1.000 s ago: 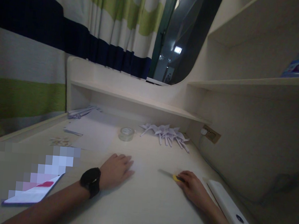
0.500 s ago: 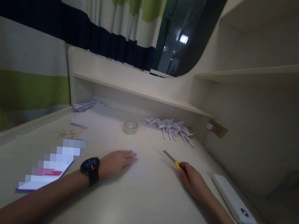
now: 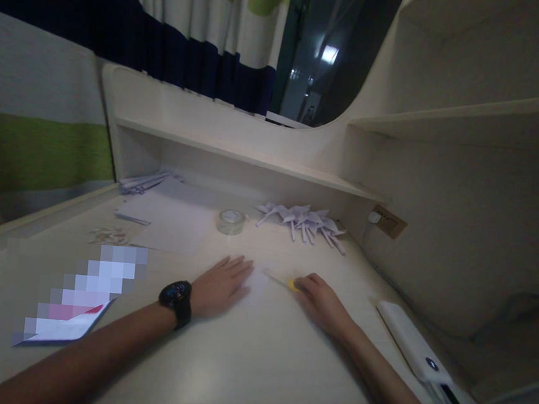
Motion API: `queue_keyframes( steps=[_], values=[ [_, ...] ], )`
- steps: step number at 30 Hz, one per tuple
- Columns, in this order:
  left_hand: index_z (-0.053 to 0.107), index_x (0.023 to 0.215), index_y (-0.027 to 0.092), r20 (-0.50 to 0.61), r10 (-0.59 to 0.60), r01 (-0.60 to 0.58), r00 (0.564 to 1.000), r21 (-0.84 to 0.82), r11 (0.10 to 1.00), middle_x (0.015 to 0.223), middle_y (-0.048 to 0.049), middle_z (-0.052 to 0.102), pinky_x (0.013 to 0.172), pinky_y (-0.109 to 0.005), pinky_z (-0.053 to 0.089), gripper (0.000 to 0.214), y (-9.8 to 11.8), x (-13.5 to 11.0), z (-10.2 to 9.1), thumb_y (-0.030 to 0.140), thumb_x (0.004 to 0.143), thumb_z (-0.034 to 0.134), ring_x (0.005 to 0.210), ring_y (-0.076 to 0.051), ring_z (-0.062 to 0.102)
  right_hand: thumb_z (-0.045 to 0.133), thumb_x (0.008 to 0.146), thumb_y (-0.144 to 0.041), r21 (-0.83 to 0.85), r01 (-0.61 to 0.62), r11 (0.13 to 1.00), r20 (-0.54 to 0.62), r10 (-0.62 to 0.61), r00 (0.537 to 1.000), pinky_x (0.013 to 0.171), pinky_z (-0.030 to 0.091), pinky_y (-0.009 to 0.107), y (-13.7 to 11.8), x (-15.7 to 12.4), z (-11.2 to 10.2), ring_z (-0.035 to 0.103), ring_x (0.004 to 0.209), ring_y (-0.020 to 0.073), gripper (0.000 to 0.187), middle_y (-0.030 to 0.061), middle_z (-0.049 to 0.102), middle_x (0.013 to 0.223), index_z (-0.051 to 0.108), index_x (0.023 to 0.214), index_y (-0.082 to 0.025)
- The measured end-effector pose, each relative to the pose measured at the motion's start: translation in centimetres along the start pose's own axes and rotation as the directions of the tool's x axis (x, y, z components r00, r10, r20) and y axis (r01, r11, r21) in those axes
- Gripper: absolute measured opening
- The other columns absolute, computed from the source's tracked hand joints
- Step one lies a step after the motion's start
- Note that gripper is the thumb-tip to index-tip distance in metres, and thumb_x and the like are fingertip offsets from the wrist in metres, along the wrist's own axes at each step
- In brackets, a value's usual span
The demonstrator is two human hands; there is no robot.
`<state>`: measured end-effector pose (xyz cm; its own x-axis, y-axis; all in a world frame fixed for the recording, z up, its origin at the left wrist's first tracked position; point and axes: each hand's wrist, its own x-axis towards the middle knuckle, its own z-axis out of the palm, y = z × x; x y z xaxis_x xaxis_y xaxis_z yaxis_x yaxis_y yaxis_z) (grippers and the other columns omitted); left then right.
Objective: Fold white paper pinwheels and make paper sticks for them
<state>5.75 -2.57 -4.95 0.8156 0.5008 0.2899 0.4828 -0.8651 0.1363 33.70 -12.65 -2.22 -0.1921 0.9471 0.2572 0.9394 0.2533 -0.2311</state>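
Note:
My left hand [image 3: 223,285] lies flat with its fingers stretched out, on a pale sheet of paper [image 3: 257,291] that barely stands out from the desk. A black watch is on that wrist. My right hand [image 3: 320,299] is closed round the yellow and black handle of a utility knife [image 3: 293,285]. Its long blade, smeared by motion, points left toward the fingers of my left hand, over the pale sheet. Whether the blade touches the paper I cannot tell. Behind my hands stands a roll of clear tape [image 3: 231,222].
Folded paper pinwheels [image 3: 303,220] lie at the back right. White sheets [image 3: 170,213] and rolled paper sticks [image 3: 144,183] are at the back left, near small pale pieces [image 3: 108,235]. A tablet-like screen [image 3: 73,323] lies left, a white power strip-like device [image 3: 410,341] right.
My right hand has moved left with the utility knife, bringing the blade close to my left hand. My left hand has shifted slightly right and its fingers have spread. The view has tilted slightly.

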Motion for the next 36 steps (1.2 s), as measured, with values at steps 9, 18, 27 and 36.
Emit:
queue_keyframes(
  steps=[9,18,27,36],
  values=[
    [0.041,0.136,0.016,-0.012,-0.058,0.057,0.998,-0.071,0.996,0.144,-0.0098,0.041,0.111,-0.044,0.019,0.052,0.1,-0.3,0.4,0.045,0.097,0.022,0.135,-0.024,0.031,0.048,0.09,-0.029,-0.048,0.037,0.998,0.008,-0.037,0.999,0.076,0.043,0.028,-1.3,-0.2,0.6,0.056,0.083,0.0181,0.024,0.0075,0.058,0.091,0.064,0.104,-0.019],
    [0.051,0.114,0.014,-0.117,-0.086,0.077,0.989,-0.081,0.994,0.132,-0.0154,0.049,0.106,-0.042,0.032,0.036,0.6,-0.3,0.0,0.038,0.095,0.032,0.124,-0.025,0.042,0.049,0.09,-0.03,-0.11,0.061,0.992,0.029,-0.058,0.998,0.07,0.041,0.026,-2.5,-0.2,1.0,0.054,0.078,0.0171,0.023,0.0068,0.058,0.088,0.067,0.099,-0.019],
    [0.049,0.1,0.016,-0.136,-0.126,0.112,0.983,-0.108,0.988,0.101,-0.0119,0.058,0.087,-0.041,0.042,0.025,1.3,-0.1,-0.6,0.035,0.094,0.033,0.095,-0.025,0.054,0.05,0.09,-0.029,-0.079,0.131,0.988,0.082,-0.124,0.989,0.07,0.039,0.027,-4.0,-0.2,1.4,0.052,0.078,0.0163,0.021,0.0064,0.056,0.086,0.066,0.092,-0.017],
    [0.052,0.092,0.015,-0.11,-0.14,0.135,0.984,-0.053,0.989,0.092,-0.0112,0.059,0.081,-0.038,0.042,0.031,1.4,-0.1,-1.0,0.035,0.096,0.029,0.087,-0.024,0.055,0.05,0.09,-0.032,-0.072,0.13,0.989,0.1,-0.123,0.987,0.069,0.038,0.027,-6.5,-0.9,1.8,0.051,0.079,0.0166,0.02,0.0055,0.057,0.086,0.065,0.09,-0.018]
  ],
)
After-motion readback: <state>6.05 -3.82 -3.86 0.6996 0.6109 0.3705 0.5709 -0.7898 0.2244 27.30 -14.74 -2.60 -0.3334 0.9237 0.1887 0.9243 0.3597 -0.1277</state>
